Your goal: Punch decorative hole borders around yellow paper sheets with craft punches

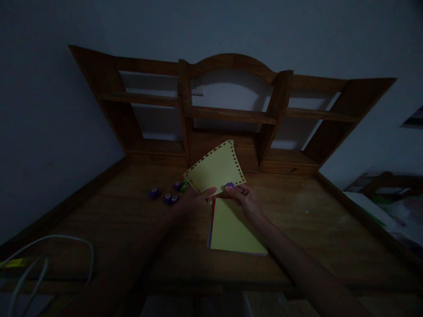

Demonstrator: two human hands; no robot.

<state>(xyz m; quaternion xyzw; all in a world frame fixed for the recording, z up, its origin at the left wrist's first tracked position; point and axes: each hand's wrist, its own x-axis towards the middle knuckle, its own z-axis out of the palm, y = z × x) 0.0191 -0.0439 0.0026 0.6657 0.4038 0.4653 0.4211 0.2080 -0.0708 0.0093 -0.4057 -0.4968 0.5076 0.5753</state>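
A yellow sheet of paper [213,169] is held up, tilted, above the desk. Small cut-out shapes run along its left, top and right edges. My left hand [194,199] is closed on its lower edge, thumb on top. At the lower right edge, my right hand [247,201] grips a small purple craft punch [229,185], which touches the paper. To the left of my left hand lie several more purple punches [153,193] and a green punch [184,187]. Below my hands rests a stack of coloured paper [234,226], yellow on top, partly covered by my right forearm.
A wooden desk [297,229] carries a shelf unit [231,115] with open compartments along its back. A white cable [66,237] loops at the lower left. Beyond the desk's right edge are white and green items [373,211], dim and hard to make out.
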